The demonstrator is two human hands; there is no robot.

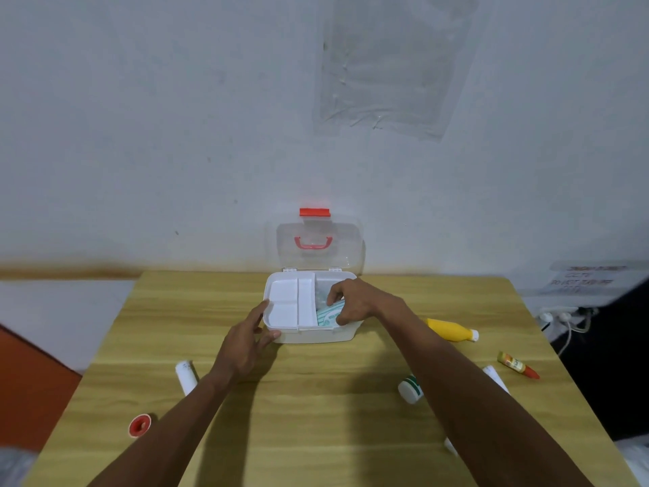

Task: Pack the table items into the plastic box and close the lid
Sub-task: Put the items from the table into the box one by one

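Observation:
A white plastic box stands at the table's far middle, its clear lid with a red handle upright against the wall. A white divided tray fills the box's left half. My right hand reaches into the right half, fingers closed on a green-and-white packet. My left hand rests against the box's front left corner, thumb and fingers on its wall. Loose on the table lie a yellow bottle, a small orange tube, a green-striped white bottle, a white roll and a red-cored tape roll.
The wooden table meets a white wall at the back. Another white tube shows partly behind my right forearm. Cables and a socket strip sit off the table's right edge. An orange surface lies to the left.

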